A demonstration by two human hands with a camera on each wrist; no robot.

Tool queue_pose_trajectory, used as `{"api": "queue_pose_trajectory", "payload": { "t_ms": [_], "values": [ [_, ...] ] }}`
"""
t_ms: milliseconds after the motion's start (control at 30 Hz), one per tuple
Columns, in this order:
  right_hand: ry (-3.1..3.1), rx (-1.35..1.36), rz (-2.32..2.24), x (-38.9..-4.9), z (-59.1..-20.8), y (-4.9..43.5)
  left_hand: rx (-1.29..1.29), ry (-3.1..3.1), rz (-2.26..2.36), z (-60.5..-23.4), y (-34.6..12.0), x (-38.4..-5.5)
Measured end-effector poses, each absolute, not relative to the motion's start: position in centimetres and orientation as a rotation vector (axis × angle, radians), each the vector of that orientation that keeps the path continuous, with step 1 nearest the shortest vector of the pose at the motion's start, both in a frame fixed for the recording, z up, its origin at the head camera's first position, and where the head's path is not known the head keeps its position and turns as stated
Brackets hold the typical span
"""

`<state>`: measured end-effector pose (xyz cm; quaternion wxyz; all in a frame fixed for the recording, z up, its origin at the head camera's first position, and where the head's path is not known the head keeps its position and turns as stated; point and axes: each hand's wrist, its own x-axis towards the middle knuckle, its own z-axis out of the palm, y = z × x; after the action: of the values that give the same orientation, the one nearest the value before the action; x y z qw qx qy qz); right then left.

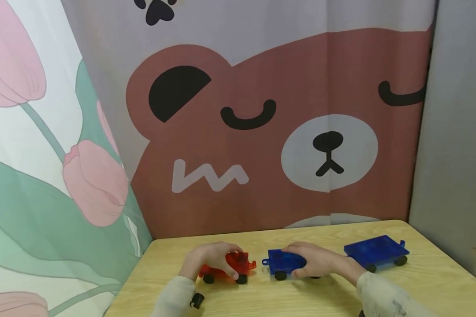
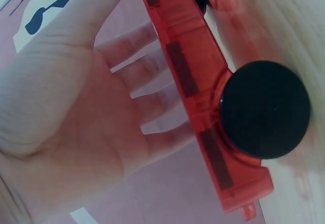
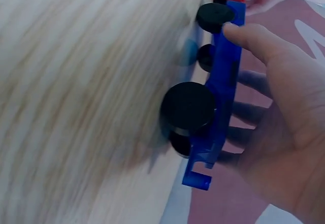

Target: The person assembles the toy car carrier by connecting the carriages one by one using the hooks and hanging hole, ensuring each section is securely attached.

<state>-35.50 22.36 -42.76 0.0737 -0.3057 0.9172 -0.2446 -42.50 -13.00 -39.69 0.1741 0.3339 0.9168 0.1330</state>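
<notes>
My left hand (image 1: 216, 257) holds a red translucent toy wagon (image 1: 243, 261), thumb on the near side and fingers over the far side. Its black wheels are at the table, and a small red hook (image 1: 252, 265) points right. Across a short gap, a ring (image 1: 265, 261) on a blue toy wagon (image 1: 278, 259) faces that hook. My right hand (image 1: 317, 259) grips this blue wagon the same way and hides its right part. In the right wrist view, the thumb (image 3: 254, 38) presses the side of the blue wagon (image 3: 227, 66). The left wrist view shows the red wagon (image 2: 193, 46) close up.
Another blue flat wagon (image 1: 374, 250) stands at the back right, beyond my right forearm. A small black piece (image 1: 197, 300) lies beside my left sleeve. Behind the wooden table (image 1: 238, 304) hangs a bear-print curtain (image 1: 262, 198).
</notes>
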Motion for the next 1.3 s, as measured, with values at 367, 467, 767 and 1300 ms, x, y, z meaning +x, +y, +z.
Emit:
{"api": "queue_pose_trajectory", "payload": {
  "t_ms": [367, 467, 767, 1300],
  "values": [
    [2.701, -0.998, -1.003, -36.3, -44.1, 23.1, 0.935, 2.611, 0.354, -40.2, -12.5, -42.8],
    [2.7, -1.016, -1.047, -36.3, -44.2, 23.3, 0.935, 2.597, 0.352, -40.2, -12.3, -42.9],
    [2.739, -1.03, -1.029, -36.5, -44.2, 23.6, 0.925, 2.559, 0.413, -40.5, -12.6, -43.2],
    [2.767, -1.063, -0.936, -36.2, -42.6, 22.4, 0.947, 2.543, 0.415, -40.1, -12.5, -42.8]
  ]
}}
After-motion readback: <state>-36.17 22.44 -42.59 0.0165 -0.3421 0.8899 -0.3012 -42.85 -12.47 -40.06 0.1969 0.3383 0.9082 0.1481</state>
